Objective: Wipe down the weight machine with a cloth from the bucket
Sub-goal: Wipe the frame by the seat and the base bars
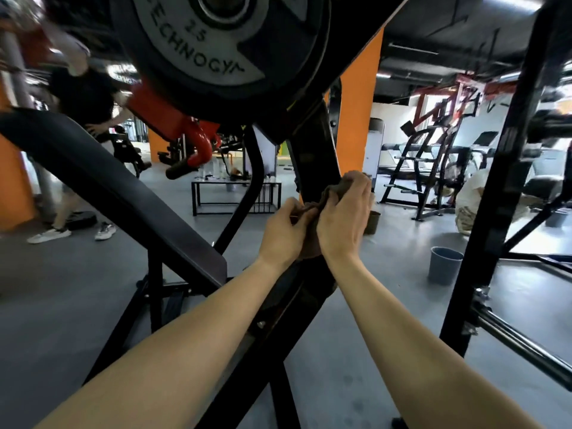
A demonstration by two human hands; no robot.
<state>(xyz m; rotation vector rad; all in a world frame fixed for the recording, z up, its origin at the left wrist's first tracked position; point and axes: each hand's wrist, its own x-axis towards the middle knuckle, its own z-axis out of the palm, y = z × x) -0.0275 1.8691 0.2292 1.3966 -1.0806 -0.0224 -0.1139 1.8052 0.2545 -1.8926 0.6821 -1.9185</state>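
Note:
A brown-grey cloth (332,190) is wrapped around a black slanted beam of the weight machine (312,150). My left hand (286,232) grips the cloth's lower left end. My right hand (345,216) presses the cloth's upper part against the beam, fingers curled over it. A large black and grey weight plate (216,48) hangs on the machine just above my hands. A grey bucket (444,265) stands on the floor to the right, apart from both hands.
A black padded bar (117,190) slants down at the left. A black upright post (507,168) rises at the right. A person (80,100) stands far left. A low black table (235,196), a brown bin (373,222) and other gym machines (424,168) stand behind.

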